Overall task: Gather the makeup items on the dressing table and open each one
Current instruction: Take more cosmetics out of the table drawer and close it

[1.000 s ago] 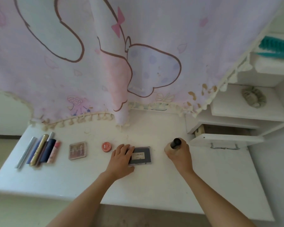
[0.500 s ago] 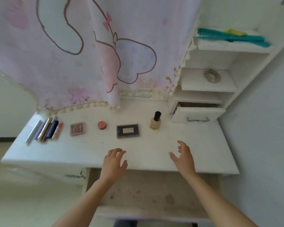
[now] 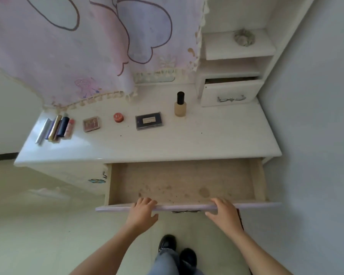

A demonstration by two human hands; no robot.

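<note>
Five slim tubes (image 3: pixel 56 128) centre left, one brown palette (image 3: pixel 90 124), one dark palette (image 3: pixel 149 121), one red pot (image 3: pixel 118 117), one bottle (image 3: pixel 180 105), one big drawer (image 3: pixel 181 181), one small drawer (image 3: pixel 230 92)

- Soft, even daylight fills the room, and nothing is harshly lit.
- A pale sheen lies on the left end of the glossy white table (image 3: pixel 54 149) and washes out its grain there.
- Shadows are faint. The beige glass bottle with a black cap (image 3: pixel 180 106) throws hardly any.
- The open pale wooden drawer (image 3: pixel 179 181) is evenly lit, and the stains on its floor are plain to see.
- The grey-blue wall (image 3: pixel 316 135) on the right looks dimmer than the left side.
- Wide-angle bending curves the table's edges towards the borders.
- Fine detail is soft, so the label on the dark blue flat rectangular case (image 3: pixel 149 121) is unreadable.
</note>
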